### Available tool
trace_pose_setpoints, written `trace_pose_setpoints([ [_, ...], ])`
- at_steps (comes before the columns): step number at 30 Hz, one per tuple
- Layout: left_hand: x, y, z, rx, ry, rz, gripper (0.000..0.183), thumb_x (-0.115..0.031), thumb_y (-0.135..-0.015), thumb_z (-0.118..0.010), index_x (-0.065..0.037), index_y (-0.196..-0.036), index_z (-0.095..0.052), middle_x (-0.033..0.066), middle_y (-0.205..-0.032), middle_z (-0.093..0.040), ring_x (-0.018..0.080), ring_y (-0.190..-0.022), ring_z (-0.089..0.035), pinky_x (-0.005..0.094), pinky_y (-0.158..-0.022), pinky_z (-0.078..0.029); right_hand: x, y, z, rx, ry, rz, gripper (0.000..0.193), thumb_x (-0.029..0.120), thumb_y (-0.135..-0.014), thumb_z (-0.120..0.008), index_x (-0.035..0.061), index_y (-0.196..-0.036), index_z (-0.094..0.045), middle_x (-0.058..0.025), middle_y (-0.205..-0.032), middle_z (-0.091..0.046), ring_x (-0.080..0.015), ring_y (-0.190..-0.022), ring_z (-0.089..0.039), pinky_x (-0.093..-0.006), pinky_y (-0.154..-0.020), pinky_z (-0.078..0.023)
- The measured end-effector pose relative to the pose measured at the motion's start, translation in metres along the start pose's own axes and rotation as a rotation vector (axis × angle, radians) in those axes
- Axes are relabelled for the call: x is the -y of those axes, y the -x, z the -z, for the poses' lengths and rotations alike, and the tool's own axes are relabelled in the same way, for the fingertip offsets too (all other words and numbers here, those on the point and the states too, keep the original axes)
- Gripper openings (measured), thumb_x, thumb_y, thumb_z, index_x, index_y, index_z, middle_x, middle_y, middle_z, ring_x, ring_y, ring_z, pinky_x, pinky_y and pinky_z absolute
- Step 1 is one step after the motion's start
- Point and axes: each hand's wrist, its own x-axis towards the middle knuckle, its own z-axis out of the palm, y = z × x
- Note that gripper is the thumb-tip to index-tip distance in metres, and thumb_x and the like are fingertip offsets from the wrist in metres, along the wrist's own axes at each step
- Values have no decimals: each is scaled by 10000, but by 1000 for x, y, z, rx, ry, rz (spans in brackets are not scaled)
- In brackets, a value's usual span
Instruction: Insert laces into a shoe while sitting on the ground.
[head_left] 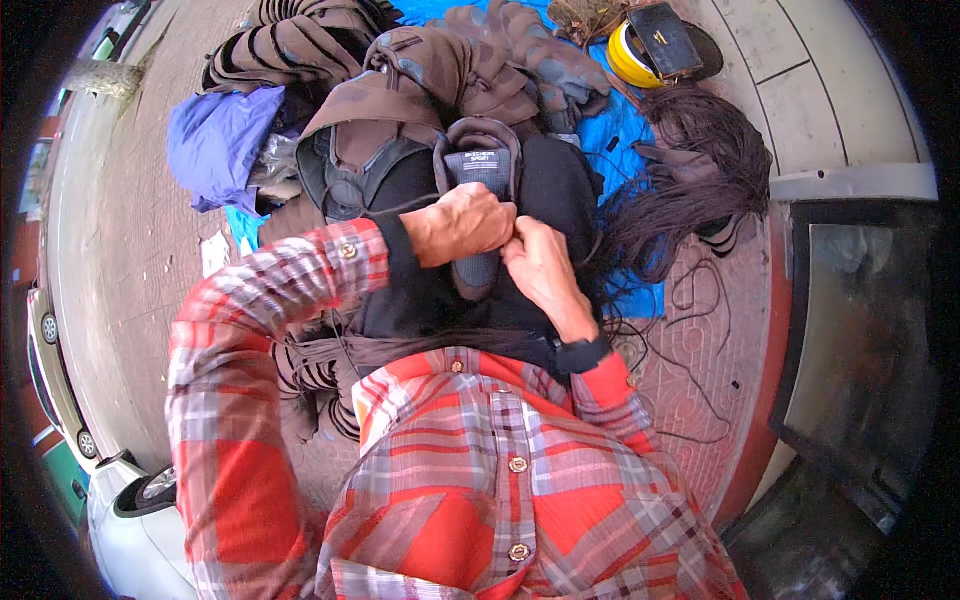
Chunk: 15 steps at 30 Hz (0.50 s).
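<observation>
A person in a red, grey and white plaid shirt [517, 465] bends over a dark brown-grey shoe with a grey insole [480, 168], which rests upright on the lap of the black trousers [410, 290], its open collar toward the top of the view. Both bare hands are over the middle of the shoe, so the insole shows just beyond them and the lower part of the shoe shows below the left hand.

The left hand [465, 224] reaches across from the left with its fingers curled in, and the right hand [541, 262] comes from the lower right, thumb and fingers drawn together. Their fingertips meet, or nearly meet, above the shoe; what they pinch is hidden, so it cannot be told. A thin dark cord [375, 211] runs from beside the left hand out to the left.

Beyond the shoe lie brown patterned fabric bags [425, 60], with a purple-blue plastic bundle [220, 140] to the left. To the right, a thick hank of dark brown cords [690, 200] lies partly on a bright blue sheet [610, 140], with loose strands trailing over the red paving [655, 365].
</observation>
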Motion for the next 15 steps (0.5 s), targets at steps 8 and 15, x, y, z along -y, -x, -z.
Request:
trace_pose_setpoints([
  [8, 14, 43, 30, -154, 212, 267, 219, -165, -902, -475, 29, -991, -524, 138, -643, -597, 281, -569, -606, 381, -517, -464, 10, -32, -5, 295, -583, 25, 162, 45, -821, -581, -55, -948, -584, -161, -834, -638, -213, -595, -639, -315, -526, -520],
  [15, -1, 77, -18, -799, 791, 612, 172, 40, -851, -482, -5, -982, -584, 175, -812, -563, 320, -759, -580, 370, -674, -459, 32, -33, 14, 231, -901, -185, 206, 166, -910, -554, -25, -856, -611, -75, -699, -600, -137, -544, -602, -253, -454, -500],
])
